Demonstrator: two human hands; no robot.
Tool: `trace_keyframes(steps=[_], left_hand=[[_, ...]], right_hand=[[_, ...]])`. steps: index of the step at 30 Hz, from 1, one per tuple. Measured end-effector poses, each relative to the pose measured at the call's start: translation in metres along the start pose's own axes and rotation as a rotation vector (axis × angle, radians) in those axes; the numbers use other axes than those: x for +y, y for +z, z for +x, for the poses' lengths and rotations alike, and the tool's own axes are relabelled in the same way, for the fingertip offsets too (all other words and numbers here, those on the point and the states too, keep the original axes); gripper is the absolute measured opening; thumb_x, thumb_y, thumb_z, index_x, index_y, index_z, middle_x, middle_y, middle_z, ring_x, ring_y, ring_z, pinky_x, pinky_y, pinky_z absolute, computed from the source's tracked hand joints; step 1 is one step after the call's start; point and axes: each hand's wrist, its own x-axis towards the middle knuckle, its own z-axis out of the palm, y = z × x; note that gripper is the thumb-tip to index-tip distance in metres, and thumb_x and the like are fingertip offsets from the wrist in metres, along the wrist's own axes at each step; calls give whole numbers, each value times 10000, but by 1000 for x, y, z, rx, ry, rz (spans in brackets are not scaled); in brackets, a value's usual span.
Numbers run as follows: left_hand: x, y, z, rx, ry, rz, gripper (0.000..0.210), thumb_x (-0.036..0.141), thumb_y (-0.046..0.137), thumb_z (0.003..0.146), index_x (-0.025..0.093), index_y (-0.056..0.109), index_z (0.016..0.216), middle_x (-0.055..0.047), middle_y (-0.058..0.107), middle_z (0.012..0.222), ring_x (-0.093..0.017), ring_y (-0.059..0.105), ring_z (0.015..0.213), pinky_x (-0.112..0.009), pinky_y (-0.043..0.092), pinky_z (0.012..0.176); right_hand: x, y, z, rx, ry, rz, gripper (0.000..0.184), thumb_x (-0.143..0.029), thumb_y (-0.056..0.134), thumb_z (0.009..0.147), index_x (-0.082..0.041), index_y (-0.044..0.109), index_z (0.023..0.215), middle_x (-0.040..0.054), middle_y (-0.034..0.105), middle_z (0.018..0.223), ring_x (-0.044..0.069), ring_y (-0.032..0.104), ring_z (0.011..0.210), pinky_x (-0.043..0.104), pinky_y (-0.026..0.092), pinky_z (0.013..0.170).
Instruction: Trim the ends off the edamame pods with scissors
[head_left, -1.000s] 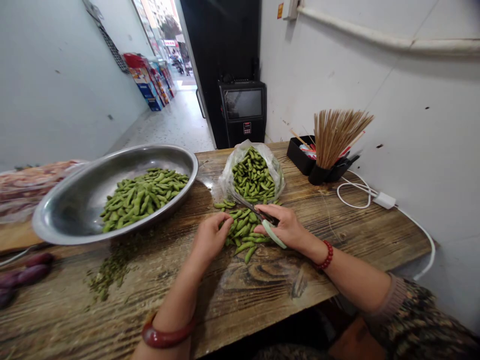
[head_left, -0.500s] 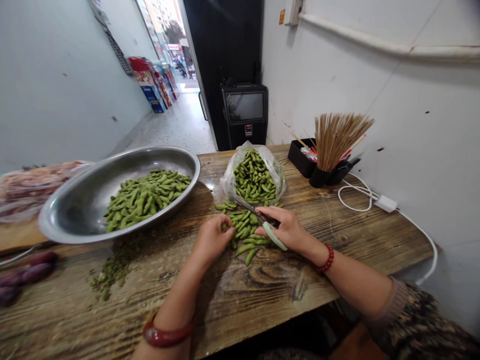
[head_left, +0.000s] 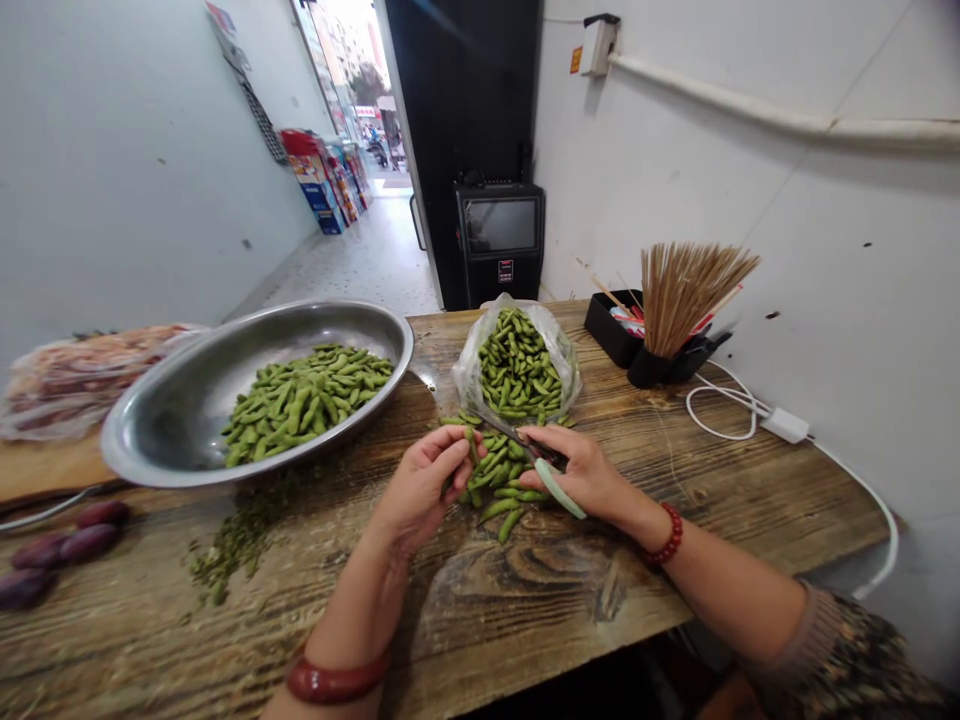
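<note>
Between thumb and fingers, my left hand pinches one green edamame pod, lifted above the loose pods. My right hand is wrapped round scissors with pale green handles; their blades point left, close to the held pod. Under and between both hands lies a small pile of edamame pods on the wooden table. Just behind it, a clear plastic bag lies with its mouth towards me, full of pods. To the left, a wide steel basin holds a heap of pods.
Small green trimmings lie before the basin. Purple-red oval items and bagged raw meat are at left. A black holder with thin sticks stands at back right, near a white cable with an adapter.
My left hand has come up from the pile with a pod in its fingers. My right hand still holds the scissors near the pile. The camera view has shifted slightly.
</note>
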Motion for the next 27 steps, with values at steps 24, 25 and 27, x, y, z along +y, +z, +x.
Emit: trace_keyframes(steps=[24, 25, 27], left_hand=[[-9, 2, 2, 55, 168, 229, 142, 271, 734, 679, 161, 727, 767, -21, 623, 704, -78, 425, 504, -177, 313, 406], [-9, 1, 2, 53, 170, 231, 140, 270, 735, 678, 160, 726, 764, -22, 625, 709, -81, 433, 511, -176, 318, 406], [-10, 1, 2, 52, 172, 235, 140, 267, 736, 674, 157, 724, 760, -20, 627, 711, -81, 438, 515, -175, 324, 406]], right_hand=[[2, -1, -2, -123, -97, -28, 553, -345, 768, 707, -204, 587, 1210, 20, 592, 829, 140, 548, 710, 258, 469, 666], [3, -1, -2, -120, -103, -27, 546, -350, 767, 709, -200, 593, 1204, 18, 589, 816, 138, 544, 699, 256, 466, 659], [4, -1, -2, -119, -110, -32, 532, -358, 764, 714, -195, 601, 1194, 14, 583, 796, 133, 537, 680, 253, 458, 648]])
